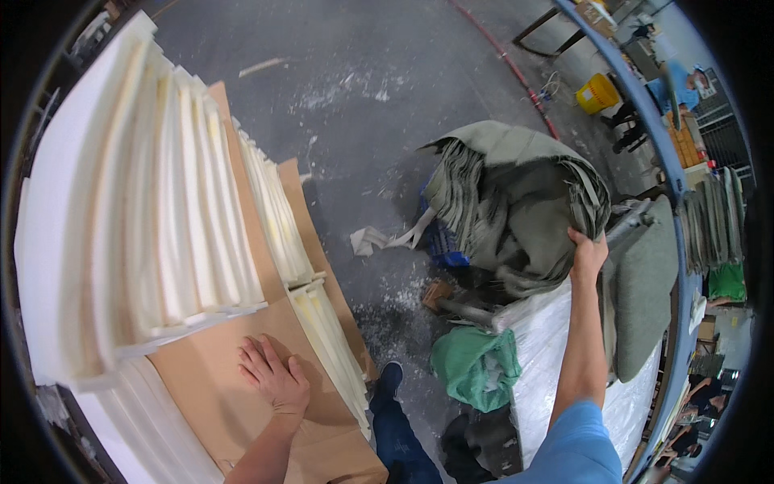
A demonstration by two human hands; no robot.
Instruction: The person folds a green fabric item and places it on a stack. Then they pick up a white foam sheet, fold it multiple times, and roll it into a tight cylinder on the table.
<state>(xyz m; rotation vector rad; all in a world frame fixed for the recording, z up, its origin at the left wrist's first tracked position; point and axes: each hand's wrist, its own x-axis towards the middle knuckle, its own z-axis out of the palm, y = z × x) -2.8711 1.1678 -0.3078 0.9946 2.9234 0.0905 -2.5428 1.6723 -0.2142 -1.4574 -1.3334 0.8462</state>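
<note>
My left hand [275,376] lies flat, fingers apart, on a brown cardboard sheet [210,367] at the lower left. Beyond and beside that sheet stand several white foam sheets [177,210], packed on edge in rows. My right arm reaches forward to a bundle of grey-green fabric pieces [516,206], folded over in a thick stack. The fingers of my right hand [588,256] are closed round the bundle's right edge. A blue thing under the bundle is mostly hidden.
A green plastic bag [477,367] rests near my feet, beside a plastic-wrapped stack [548,355]. A grey cushion-like panel [645,290] leans at the right. A yellow bucket [597,94] and a red hose [516,73] are farther off. Other people work at the far right.
</note>
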